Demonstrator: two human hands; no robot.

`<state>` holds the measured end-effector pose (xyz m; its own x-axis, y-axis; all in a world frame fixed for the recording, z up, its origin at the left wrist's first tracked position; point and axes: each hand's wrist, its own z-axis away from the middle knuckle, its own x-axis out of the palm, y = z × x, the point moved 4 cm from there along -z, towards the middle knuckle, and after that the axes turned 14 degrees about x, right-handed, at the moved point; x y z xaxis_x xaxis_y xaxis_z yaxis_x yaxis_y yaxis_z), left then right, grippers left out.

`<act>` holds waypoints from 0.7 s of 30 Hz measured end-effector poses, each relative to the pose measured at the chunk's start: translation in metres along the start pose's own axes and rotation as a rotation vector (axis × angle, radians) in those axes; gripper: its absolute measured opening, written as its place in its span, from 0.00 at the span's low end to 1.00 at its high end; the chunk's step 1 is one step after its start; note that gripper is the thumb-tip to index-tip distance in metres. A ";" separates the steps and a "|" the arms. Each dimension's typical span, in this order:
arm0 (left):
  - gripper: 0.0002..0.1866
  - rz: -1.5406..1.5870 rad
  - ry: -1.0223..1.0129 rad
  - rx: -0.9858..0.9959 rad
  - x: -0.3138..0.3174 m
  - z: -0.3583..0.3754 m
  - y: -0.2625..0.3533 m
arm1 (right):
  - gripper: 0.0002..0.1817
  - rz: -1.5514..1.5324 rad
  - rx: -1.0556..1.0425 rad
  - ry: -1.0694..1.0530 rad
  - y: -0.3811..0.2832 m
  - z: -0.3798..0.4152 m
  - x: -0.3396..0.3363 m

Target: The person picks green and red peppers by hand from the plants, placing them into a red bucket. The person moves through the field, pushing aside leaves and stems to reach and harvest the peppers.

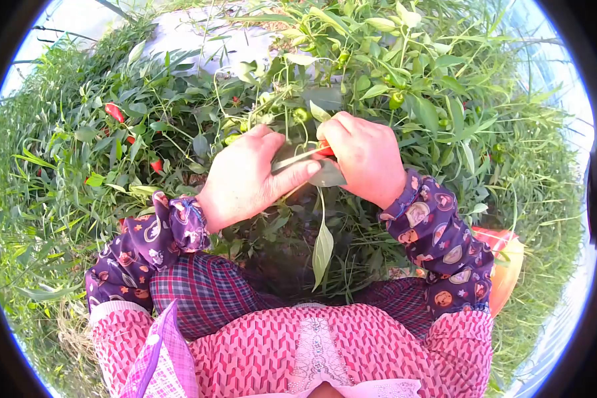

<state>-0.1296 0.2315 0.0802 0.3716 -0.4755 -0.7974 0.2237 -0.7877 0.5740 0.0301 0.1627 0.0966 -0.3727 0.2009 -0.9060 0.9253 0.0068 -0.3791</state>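
Note:
My left hand (245,174) is closed around a pale green stem (297,158) of a pepper plant, its thumb stretched to the right along it. Close by, my right hand (366,158) has its fingers curled on a red pepper (325,149), of which only a small part shows between them. A broad leaf (329,175) sits just under the two hands. Below it a narrow leaf (322,255) hangs down on a long stalk. Several green peppers (301,115) grow on the plant right behind my hands.
More red peppers (115,112) hang among dense foliage on the left. Another green pepper (396,101) grows at the upper right. Pale ground sheeting (192,41) lies behind the plants. An orange bag (507,265) stands beside my right elbow, and tall grass (544,199) lines the right side.

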 end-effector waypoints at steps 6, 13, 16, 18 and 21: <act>0.18 1.226 0.011 -0.515 0.036 -0.005 -0.009 | 0.11 -0.080 0.020 -0.002 -0.012 0.007 -0.005; 0.09 1.348 -0.041 -0.266 0.043 0.000 0.011 | 0.09 -0.798 0.391 -0.750 0.016 0.005 -0.008; 0.09 1.236 0.007 -0.125 0.036 0.000 0.010 | 0.13 -1.600 0.579 -0.870 0.047 0.011 -0.009; 0.09 1.183 0.027 -0.125 0.037 0.004 0.004 | 0.11 -1.790 0.544 -0.721 0.067 0.006 -0.019; 0.09 1.202 0.024 -0.104 0.040 0.004 0.009 | 0.10 -1.742 0.548 -0.519 0.082 0.000 -0.033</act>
<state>-0.1161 0.2037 0.0529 0.4085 -0.8751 0.2593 -0.2055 0.1886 0.9603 0.1187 0.1568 0.0953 -0.8151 0.0404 0.5779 -0.5337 -0.4405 -0.7219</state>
